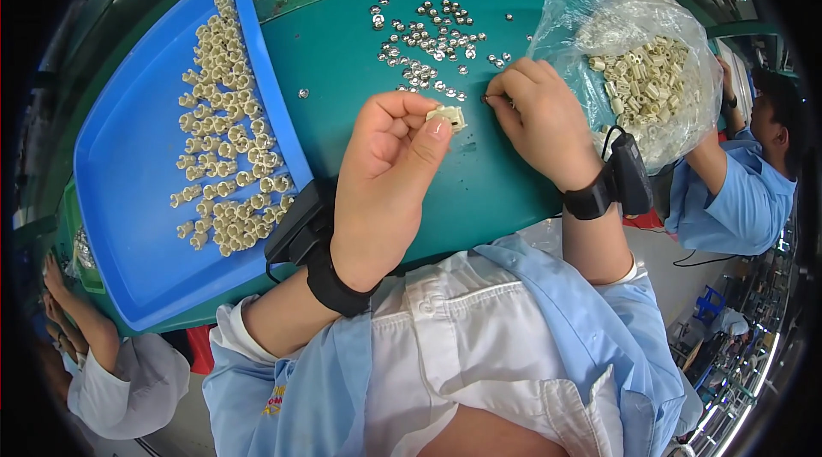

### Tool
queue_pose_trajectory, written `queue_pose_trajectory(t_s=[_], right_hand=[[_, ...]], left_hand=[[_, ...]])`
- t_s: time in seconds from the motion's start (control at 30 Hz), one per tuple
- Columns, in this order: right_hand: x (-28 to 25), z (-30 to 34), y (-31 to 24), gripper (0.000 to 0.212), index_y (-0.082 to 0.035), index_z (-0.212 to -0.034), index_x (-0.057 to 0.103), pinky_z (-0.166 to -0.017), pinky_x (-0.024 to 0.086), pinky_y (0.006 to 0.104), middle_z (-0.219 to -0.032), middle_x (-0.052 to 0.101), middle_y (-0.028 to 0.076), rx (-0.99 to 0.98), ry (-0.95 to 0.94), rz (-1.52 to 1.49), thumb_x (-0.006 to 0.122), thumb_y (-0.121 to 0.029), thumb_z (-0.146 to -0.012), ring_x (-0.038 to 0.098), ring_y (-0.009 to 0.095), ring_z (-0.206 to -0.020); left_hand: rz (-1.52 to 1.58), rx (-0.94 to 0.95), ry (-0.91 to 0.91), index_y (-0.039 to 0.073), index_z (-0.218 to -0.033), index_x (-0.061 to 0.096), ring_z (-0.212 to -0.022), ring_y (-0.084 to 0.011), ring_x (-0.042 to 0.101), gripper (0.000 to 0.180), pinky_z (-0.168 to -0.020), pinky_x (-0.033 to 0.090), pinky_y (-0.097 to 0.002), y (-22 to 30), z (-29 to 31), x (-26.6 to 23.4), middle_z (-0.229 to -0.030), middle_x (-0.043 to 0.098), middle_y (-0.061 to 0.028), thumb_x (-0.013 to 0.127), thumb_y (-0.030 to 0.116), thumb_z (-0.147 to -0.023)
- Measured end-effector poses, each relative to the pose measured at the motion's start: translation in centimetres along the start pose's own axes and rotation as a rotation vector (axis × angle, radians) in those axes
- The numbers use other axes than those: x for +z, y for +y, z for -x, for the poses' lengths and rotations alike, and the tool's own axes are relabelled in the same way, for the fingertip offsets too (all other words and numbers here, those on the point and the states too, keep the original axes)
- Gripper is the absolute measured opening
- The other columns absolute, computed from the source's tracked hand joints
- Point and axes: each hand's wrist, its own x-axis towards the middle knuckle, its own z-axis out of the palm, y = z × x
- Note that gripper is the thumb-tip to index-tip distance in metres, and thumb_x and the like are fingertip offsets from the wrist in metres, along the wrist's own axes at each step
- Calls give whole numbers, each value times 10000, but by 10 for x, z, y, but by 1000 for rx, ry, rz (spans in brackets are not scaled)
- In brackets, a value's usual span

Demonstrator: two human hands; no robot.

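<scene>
Between the thumb and curled fingers of my left hand [385, 149] is a small cream plastic part [450, 119], raised above the green work surface [330, 41]. My right hand [544, 119] is close by on the right, its thumb and forefinger pinched together. A tiny dark bit shows at those fingertips, too small to name. Just beyond both hands lie many small shiny metal pieces [421, 73], round and ring-like, scattered loose on the surface. Each of my wrists wears a black strap with a black device on it.
A blue tray [128, 183] on the left holds rows of cream plastic parts [227, 136]. On the right, a clear plastic bag [565, 33] stands open, with more cream parts [646, 80] inside. Other people [736, 191] are at both sides.
</scene>
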Motion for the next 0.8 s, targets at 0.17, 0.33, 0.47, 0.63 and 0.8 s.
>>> queue_pose_trajectory(t_s=[0.17, 0.33, 0.47, 0.63, 0.8], right_hand=[[5, 1, 0, 85, -36, -765, 551, -643, 415, 355, -765, 527, 94, -29, 91, -94, 611, -20, -706, 506, 288, -737], [2, 1, -2, 106, -32, -817, 566, -654, 420, 341, -777, 536, 97, 22, -4, -33, 606, -22, -719, 513, 279, -746], [-2, 4, -6, 99, -22, -867, 568, -656, 419, 284, -792, 552, 50, 117, -46, -307, 594, -48, -774, 519, 192, -738], [-23, 2, -24, 107, -7, -900, 557, -659, 391, 203, -823, 542, -14, 389, -139, -1119, 568, -94, -839, 479, 63, -752], [-32, -4, -37, 108, -4, -892, 551, -640, 376, 168, -805, 538, -25, 447, -192, -1284, 569, -99, -843, 470, 28, -733]], left_hand=[[-15, -1, -5, 62, -1049, 461, -810, -72, 496, 176, -729, 378, -208, 1, 0, 1, -907, 548, -11, 497, 121, -888], [-19, 11, -9, 60, -1054, 461, -809, -70, 493, 178, -729, 378, -208, 1, 0, 0, -905, 546, -11, 493, 119, -890], [39, 20, -14, 21, -1058, 448, -810, -45, 477, 203, -715, 387, -173, 0, 0, -1, -933, 535, -24, 516, 99, -883], [3, 36, -37, 52, -1090, 465, -811, -70, 490, 217, -735, 379, -206, 2, 1, 1, -917, 546, -14, 486, 156, -901], [-7, 14, -62, 47, -1088, 474, -807, -73, 494, 231, -739, 382, -209, 2, 1, 1, -914, 557, -16, 493, 181, -901]])
